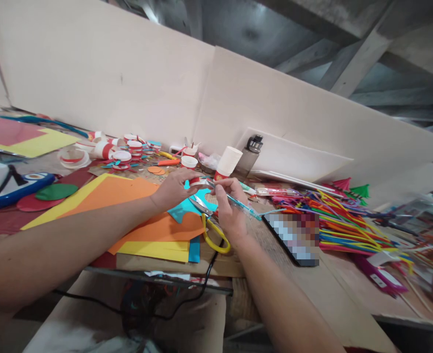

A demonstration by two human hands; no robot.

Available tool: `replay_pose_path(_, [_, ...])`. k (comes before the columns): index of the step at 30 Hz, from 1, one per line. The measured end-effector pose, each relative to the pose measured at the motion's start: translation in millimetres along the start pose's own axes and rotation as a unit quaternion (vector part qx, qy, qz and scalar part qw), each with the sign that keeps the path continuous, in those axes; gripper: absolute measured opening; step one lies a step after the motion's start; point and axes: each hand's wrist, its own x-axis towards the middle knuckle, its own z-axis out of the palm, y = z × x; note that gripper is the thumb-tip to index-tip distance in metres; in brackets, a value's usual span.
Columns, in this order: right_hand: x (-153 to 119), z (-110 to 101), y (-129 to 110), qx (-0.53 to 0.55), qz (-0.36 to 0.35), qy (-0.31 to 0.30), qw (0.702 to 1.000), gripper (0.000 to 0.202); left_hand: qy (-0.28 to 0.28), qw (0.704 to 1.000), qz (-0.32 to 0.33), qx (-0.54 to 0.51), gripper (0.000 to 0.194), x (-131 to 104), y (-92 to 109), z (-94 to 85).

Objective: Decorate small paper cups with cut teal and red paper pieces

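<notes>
Over the middle of the cluttered table, my left hand pinches a small red and white paper piece. Close on its right, my right hand has its fingers closed round a teal pen, whose tip end points toward the paper piece. Scissors with yellow handles lie below the hands, their blades on a cut turquoise sheet. Orange paper and yellow paper spread beneath my left forearm.
Stacked paper cups and a dark-capped bottle stand behind the hands. Cut cup pieces sit back left. At right lie a phone, colourful pipe cleaners and a purple glue gun. A black cable crosses the front edge.
</notes>
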Motion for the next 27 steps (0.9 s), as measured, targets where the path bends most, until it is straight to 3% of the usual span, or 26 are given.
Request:
replay_pose_path(10, [-0.7, 0.7, 0.1, -0.002, 0.002, 0.004, 1.0, 0.012, -0.007, 0.999, 0.027, 0.017, 0.023, 0.6, 2.3, -0.8])
replay_pose_path(27, [-0.8, 0.5, 1.8, -0.013, 0.002, 0.004, 1.0, 0.012, -0.019, 1.0, 0.005, 0.002, 0.023, 1.4, 6.5, -2.2])
